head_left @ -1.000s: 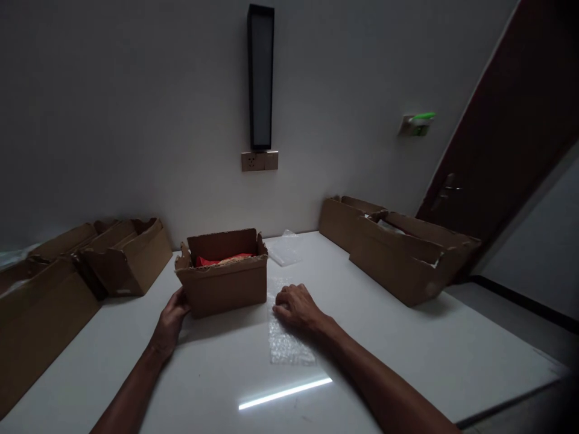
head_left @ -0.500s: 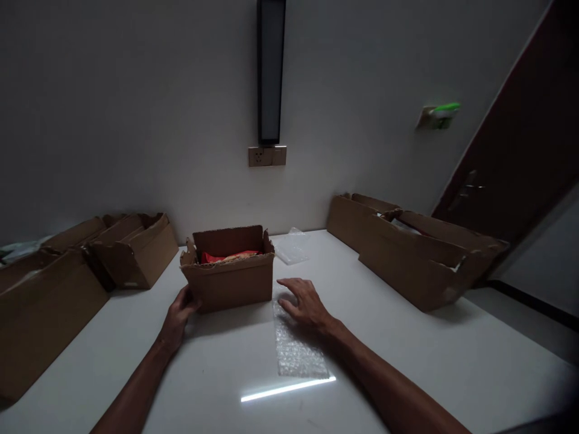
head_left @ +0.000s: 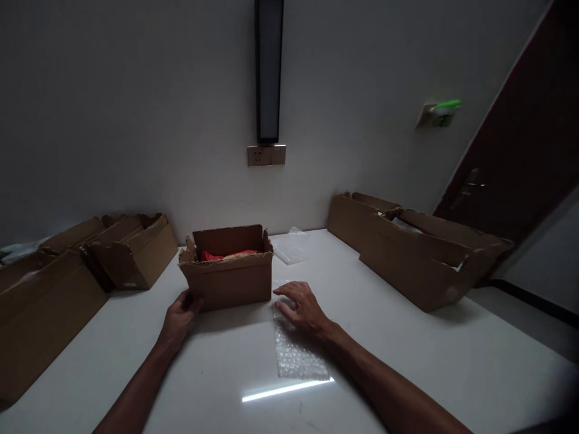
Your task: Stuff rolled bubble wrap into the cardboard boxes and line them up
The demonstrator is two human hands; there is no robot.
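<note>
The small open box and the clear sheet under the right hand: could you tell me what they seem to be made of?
The small open box looks like brown corrugated cardboard, matte, with torn, ragged rims. The clear sheet appears to be plastic bubble wrap: translucent, with a dimpled, glinting surface.

A white table (head_left: 407, 355) bears cardboard boxes (head_left: 226, 274) (some torn) and seemingly bubble wrap (head_left: 296, 352).

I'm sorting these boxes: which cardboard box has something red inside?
The small box in the middle, touched by the left hand. Red packaging shows over its rim; none shows in the side boxes.
</note>
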